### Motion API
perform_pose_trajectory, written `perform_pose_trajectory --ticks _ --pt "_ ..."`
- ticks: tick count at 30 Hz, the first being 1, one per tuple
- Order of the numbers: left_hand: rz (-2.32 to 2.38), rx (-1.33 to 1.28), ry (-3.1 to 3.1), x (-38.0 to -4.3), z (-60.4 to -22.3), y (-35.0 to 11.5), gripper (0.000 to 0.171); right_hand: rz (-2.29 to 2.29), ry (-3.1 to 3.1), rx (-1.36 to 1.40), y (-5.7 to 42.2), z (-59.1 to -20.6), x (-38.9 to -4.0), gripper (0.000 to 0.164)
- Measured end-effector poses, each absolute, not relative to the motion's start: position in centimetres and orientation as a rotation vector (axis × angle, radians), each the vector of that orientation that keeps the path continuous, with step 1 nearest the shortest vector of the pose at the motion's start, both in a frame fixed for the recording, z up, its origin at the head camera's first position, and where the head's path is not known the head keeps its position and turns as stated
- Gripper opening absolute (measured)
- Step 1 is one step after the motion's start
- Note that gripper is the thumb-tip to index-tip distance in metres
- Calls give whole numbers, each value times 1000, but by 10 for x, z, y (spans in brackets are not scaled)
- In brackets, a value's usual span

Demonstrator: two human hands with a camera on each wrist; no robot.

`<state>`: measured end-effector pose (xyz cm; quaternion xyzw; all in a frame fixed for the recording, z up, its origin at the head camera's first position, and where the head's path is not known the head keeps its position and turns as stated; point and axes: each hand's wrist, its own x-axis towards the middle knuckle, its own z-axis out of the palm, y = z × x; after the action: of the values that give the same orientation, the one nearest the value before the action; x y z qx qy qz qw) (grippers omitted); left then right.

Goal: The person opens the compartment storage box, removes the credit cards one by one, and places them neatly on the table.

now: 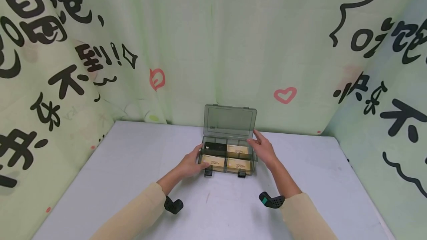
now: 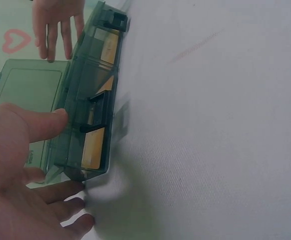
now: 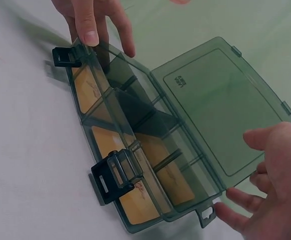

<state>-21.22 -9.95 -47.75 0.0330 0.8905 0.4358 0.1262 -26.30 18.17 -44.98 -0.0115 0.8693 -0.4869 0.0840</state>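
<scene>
tbh with the organizer box [image 1: 233, 155] near the table's [image 1: 227, 210] back edge, let the left hand [image 1: 189, 165], clamped on its left end, steady it while the right hand [image 1: 264, 151], fingers apart, supports the lid [image 1: 230, 120] gently

Open translucent case [image 1: 230, 121] on white table [image 1: 133, 166]

Glossy translucent plastic box [image 3: 178, 122], plastic latches [image 3: 105, 182], matt finely textured table [image 2: 210, 125], creased cloth curtain [image 1: 213, 47], matt cloth sleeves [image 1: 136, 210]

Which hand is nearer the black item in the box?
Left. Left hand: at the left end of the box, near the black item. Right hand: at the right end, farther away.
</scene>
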Motion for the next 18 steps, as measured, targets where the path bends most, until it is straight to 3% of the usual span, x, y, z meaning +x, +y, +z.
perform_pose_trajectory --ticks 18 --pt "1281 82 2578 -210 -474 -99 79 -1341 2595 -50 198 -470 -256 63"
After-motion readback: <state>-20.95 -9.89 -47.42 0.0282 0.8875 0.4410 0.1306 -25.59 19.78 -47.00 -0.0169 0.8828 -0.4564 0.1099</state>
